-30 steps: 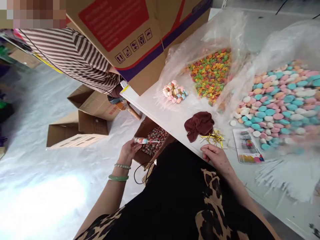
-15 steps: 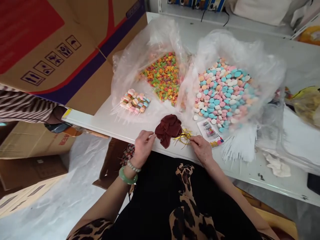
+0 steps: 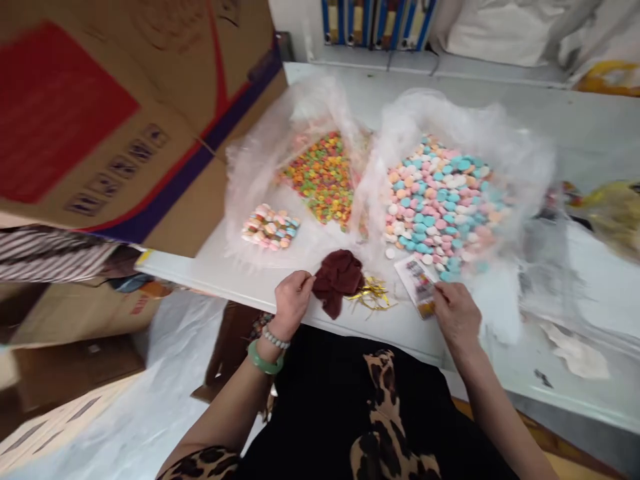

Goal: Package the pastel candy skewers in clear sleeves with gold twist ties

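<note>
My left hand [image 3: 294,301] is closed in a pinch at the left edge of a crumpled dark-brown cloth [image 3: 339,279], on what looks like a thin white stick, mostly hidden. Gold twist ties [image 3: 373,293] lie loose just right of the cloth. My right hand [image 3: 457,319] is over the right edge of a small printed packet [image 3: 416,280], fingertips pressed together. What those fingers hold, if anything, is hidden. Thin white sticks [image 3: 504,310], blurred, lie right of this hand. Candy pieces on sticks [image 3: 271,227] rest in a cluster beyond my left hand.
Two clear plastic bags lie open behind, one with colourful ring-shaped pieces [image 3: 327,180], one with pastel candies [image 3: 445,207]. A large cardboard box [image 3: 215,193] overhangs the table's left side. Plastic sheets [image 3: 545,260] and a white scrap [image 3: 575,350] lie right. Blue boxes [image 3: 380,23] stand at the back.
My right hand has left the gold twist ties and moved right to the packet's edge. My left hand stays by the cloth. The view has tilted up slightly.
</note>
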A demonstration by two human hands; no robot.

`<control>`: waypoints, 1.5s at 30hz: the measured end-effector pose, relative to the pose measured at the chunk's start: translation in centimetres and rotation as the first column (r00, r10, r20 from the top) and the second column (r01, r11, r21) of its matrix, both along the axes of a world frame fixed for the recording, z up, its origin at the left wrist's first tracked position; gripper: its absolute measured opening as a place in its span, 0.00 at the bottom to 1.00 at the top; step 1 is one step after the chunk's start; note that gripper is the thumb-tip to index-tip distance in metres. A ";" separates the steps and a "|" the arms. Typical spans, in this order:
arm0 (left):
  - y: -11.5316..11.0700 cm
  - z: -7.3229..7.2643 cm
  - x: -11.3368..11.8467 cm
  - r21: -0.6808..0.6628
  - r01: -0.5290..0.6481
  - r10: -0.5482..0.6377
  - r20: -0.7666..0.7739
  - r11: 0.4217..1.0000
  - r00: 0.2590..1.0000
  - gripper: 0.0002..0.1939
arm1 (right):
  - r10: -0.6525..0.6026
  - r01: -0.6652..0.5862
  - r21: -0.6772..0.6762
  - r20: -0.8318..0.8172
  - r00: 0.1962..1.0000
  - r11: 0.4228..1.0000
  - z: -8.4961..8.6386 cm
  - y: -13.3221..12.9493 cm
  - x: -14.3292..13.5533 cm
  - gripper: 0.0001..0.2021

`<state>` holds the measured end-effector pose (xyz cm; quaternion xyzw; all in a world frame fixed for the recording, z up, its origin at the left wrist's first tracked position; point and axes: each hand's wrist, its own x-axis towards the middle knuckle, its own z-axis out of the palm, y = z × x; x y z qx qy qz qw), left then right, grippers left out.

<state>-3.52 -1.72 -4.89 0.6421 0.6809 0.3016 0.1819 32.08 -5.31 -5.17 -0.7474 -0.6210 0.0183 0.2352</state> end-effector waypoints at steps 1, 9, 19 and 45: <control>0.3 0.3 -0.6 -0.032 -0.071 0.072 0.036 0.997 0.997 0.12 | 0.012 -0.012 0.018 0.000 1.000 1.000 -0.1 0.1 0.0 0.14; 1.3 1.7 0.0 0.049 -0.080 0.072 0.146 0.996 0.987 0.13 | -0.037 0.039 0.014 -0.095 0.995 0.999 0.7 0.7 -0.5 0.12; 1.3 -2.5 4.8 -0.222 0.226 -0.296 -0.374 0.949 0.879 0.25 | 0.172 -0.190 -0.100 -0.161 0.972 0.977 1.3 -1.4 -4.2 0.11; 1.9 -1.2 -1.2 -0.330 0.226 -0.040 0.487 0.917 0.873 0.11 | 0.822 -0.715 -0.412 0.203 0.533 0.565 1.4 8.2 -17.6 0.13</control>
